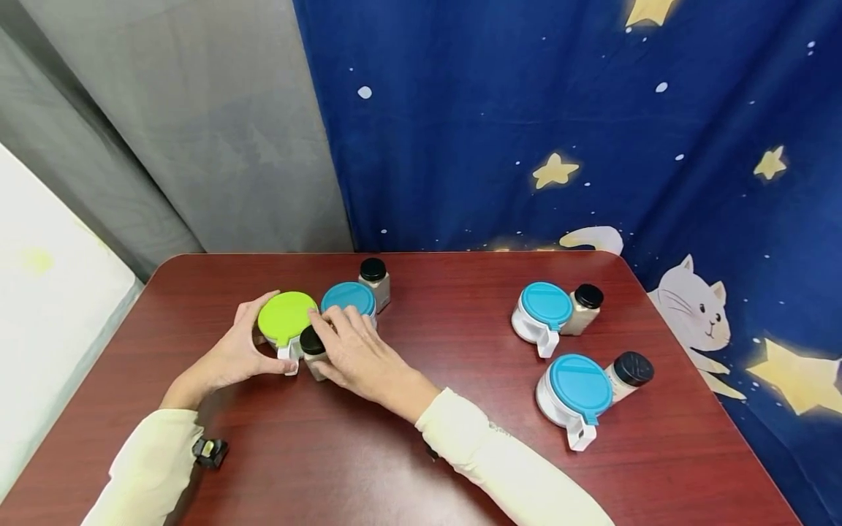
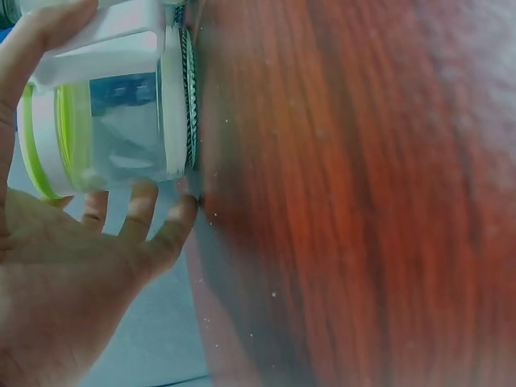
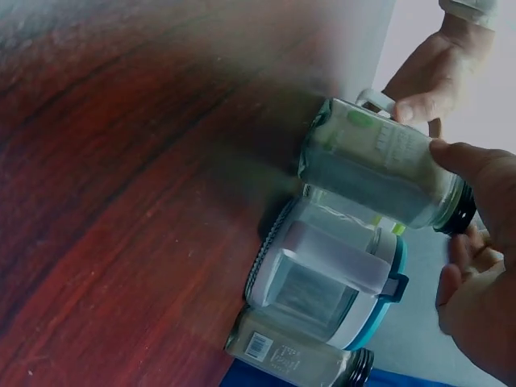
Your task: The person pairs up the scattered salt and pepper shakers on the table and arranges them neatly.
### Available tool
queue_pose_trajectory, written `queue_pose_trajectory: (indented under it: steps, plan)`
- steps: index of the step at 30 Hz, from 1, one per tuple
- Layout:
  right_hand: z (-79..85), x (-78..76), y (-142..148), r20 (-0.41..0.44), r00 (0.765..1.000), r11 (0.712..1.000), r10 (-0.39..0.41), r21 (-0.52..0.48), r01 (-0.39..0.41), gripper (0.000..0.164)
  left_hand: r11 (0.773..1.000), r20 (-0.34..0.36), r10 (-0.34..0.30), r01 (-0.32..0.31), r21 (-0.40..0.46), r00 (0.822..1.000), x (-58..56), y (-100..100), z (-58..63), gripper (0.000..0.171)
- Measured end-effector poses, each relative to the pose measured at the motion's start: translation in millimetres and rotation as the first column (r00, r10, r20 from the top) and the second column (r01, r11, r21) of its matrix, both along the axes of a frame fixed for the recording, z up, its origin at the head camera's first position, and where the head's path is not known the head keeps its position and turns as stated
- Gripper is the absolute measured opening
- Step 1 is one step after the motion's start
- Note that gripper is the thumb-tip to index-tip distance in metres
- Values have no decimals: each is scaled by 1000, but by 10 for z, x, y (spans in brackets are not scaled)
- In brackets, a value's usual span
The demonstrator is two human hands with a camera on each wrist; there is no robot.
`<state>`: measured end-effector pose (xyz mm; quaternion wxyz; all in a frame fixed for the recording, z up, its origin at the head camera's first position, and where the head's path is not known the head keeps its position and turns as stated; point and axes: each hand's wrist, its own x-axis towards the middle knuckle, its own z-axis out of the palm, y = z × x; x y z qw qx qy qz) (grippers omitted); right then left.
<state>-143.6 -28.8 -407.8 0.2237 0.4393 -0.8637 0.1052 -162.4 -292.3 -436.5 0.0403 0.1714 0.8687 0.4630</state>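
At the table's left, my left hand (image 1: 226, 354) holds a clear jar with a green lid (image 1: 287, 315) and a white handle. In the left wrist view, its thumb lies on the handle (image 2: 109, 44) and the fingers go round the glass. My right hand (image 1: 368, 365) grips a square glass spice bottle (image 3: 379, 165) by its upper part, just below or at the black cap (image 1: 313, 340). That bottle stands upright close against the green-lidded jar's right side. Behind the right fingers sits a blue-lidded jar (image 1: 349, 294), partly hidden, with another black-capped bottle (image 1: 374, 281) beside it.
On the right of the red-brown table (image 1: 447, 438), a blue-lidded jar (image 1: 544, 310) stands beside a black-capped bottle (image 1: 582, 310). Nearer, a second blue-lidded jar (image 1: 575, 394) stands beside another bottle (image 1: 629, 376). Curtains (image 1: 434, 146) hang behind the table's far edge.
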Motion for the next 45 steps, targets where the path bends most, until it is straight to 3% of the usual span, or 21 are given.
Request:
queue_pose_trajectory:
  steps: [6,15,23,30,33,37,40,42,45]
  plan:
    - [-24,37,-7,-12,997,995,-82,51,83,65,999,5,14,-14,-44,1000,34,5,13,120]
    - [-73,83,-24,8,994,988,-109,108,107,67,990,19,-66,63,126,998,92,-76,-94,116]
    - [-47,111,-18,66,987,985,-147,96,140,66,991,27,-69,66,114,997,161,-88,-96,114]
    - [18,152,18,79,993,989,-87,126,76,60,998,45,-46,44,50,998,250,-101,-94,121]
    - [59,169,34,139,990,994,-34,106,19,58,999,15,-42,42,15,999,290,-98,-85,124]
    - [90,207,46,274,961,998,25,46,-39,58,998,-21,-53,54,19,998,338,-87,-83,120]
    - [89,238,47,373,927,1000,28,1,-31,64,998,-35,-60,61,30,998,369,-82,-94,116]
    - [79,259,41,448,894,1000,13,-29,0,68,998,-39,-60,61,32,997,391,-87,-107,115]
    - [42,287,22,581,814,993,-8,-88,72,73,999,-32,-49,49,16,998,433,-100,-120,117]
